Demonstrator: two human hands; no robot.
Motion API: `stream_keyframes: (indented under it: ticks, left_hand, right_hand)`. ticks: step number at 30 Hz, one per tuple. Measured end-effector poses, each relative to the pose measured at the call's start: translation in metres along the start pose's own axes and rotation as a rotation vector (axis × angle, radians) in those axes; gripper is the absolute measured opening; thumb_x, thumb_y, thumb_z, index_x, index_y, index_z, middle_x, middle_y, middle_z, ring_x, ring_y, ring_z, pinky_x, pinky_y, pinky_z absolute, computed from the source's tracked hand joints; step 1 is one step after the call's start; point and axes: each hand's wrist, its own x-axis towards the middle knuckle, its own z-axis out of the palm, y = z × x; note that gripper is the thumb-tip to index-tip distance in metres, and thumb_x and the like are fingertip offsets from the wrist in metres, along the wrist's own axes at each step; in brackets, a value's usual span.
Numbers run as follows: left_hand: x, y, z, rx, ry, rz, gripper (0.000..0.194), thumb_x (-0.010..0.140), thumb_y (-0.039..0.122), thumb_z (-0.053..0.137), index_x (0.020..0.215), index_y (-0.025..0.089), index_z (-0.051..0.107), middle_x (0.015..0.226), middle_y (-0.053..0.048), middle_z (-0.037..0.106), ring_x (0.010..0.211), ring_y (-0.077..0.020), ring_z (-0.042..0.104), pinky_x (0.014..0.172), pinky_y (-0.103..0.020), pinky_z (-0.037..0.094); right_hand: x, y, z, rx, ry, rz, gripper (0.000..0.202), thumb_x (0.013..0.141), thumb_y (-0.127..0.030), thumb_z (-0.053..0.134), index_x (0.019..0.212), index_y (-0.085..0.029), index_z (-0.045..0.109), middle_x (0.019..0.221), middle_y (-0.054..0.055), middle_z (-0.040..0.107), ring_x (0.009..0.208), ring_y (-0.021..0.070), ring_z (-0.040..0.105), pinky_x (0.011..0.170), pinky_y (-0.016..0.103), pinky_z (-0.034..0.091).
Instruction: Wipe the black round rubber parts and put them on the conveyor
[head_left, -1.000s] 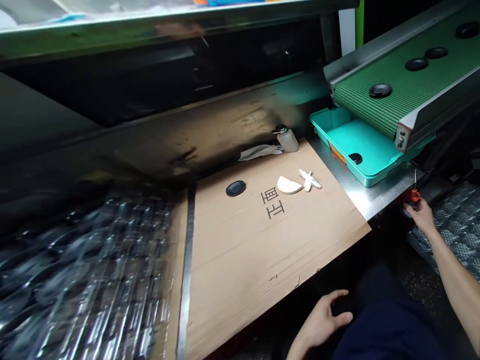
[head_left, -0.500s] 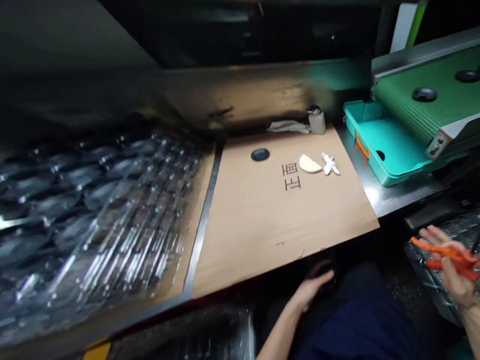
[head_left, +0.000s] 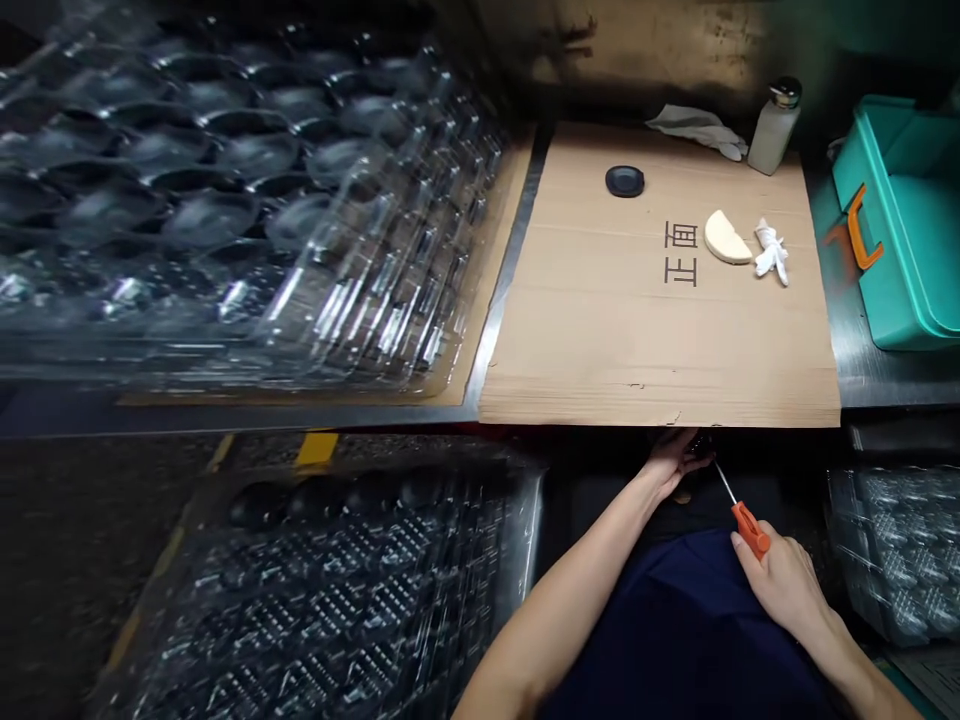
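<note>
My right hand (head_left: 784,575) is closed round an orange-handled tool (head_left: 750,530), whose thin metal shaft points up and left toward my other hand. Just below the front edge of the cardboard sheet (head_left: 585,330), my left hand (head_left: 671,462) is closed on something dark that I cannot make out in the shadow. On the cardboard lie a round black part (head_left: 625,181), a cream half-disc (head_left: 726,238) and a knotted white cloth piece (head_left: 771,252).
Clear plastic trays (head_left: 225,220) are stacked on the left of the table. More trays stand below at left (head_left: 360,600) and right (head_left: 907,550). A bottle (head_left: 775,128), a white cloth (head_left: 697,128) and a teal bin (head_left: 892,270) are at the back and right.
The view has swung right and down. My right hand has come in beside my left, its fingers now wrapped round the orange tool. The conveyor has left the view.
</note>
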Motion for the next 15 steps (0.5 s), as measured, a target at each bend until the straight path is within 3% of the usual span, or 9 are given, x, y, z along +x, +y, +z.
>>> stream_keyframes:
  ticks: [5,8,10,13,15]
  left_hand:
    - [-0.012,0.002,-0.018,0.549,-0.006,0.377,0.045,0.063,0.028,0.095,0.105,0.023,0.079,0.115,-0.01,0.076,0.114,-0.0302,0.07,0.106,-0.046,0.055]
    - [-0.016,0.002,-0.022,0.67,-0.041,0.441,0.05,0.062,0.024,0.095,0.11,0.027,0.079,0.124,-0.008,0.075,0.126,-0.0321,0.064,0.116,-0.047,0.047]
    - [-0.013,0.002,-0.021,0.557,0.024,0.364,0.042,0.067,0.026,0.092,0.106,0.023,0.078,0.116,-0.01,0.076,0.117,-0.0315,0.069,0.112,-0.049,0.052]
    - [-0.004,0.004,-0.013,0.148,0.122,0.053,0.021,0.084,0.03,0.08,0.098,0.017,0.072,0.099,-0.011,0.076,0.093,-0.0263,0.075,0.096,-0.052,0.061]
    - [0.0,0.007,-0.005,-0.091,0.121,-0.136,0.014,0.095,0.029,0.067,0.095,0.015,0.067,0.091,-0.011,0.074,0.086,-0.0237,0.075,0.09,-0.051,0.064]
  right_hand:
    - [0.004,-0.008,-0.009,0.051,-0.031,-0.003,0.039,0.104,-0.055,0.035,0.098,-0.026,0.06,0.073,0.002,0.07,0.075,0.0271,0.072,0.066,0.031,0.039]
    - [0.006,-0.012,-0.007,0.033,-0.026,-0.004,0.038,0.104,-0.054,0.036,0.098,-0.025,0.06,0.073,0.002,0.071,0.076,0.0274,0.073,0.066,0.031,0.038]
    - [0.006,-0.011,-0.004,0.019,-0.029,-0.009,0.037,0.105,-0.053,0.036,0.096,-0.025,0.06,0.073,0.002,0.071,0.076,0.0271,0.073,0.065,0.03,0.037]
    - [0.005,-0.008,0.002,-0.003,-0.038,-0.018,0.036,0.105,-0.051,0.038,0.095,-0.025,0.06,0.074,0.002,0.072,0.077,0.0265,0.074,0.064,0.03,0.036]
    - [0.004,-0.006,0.004,-0.014,-0.049,-0.021,0.035,0.105,-0.051,0.039,0.096,-0.025,0.061,0.076,0.003,0.073,0.078,0.0265,0.074,0.064,0.03,0.036]
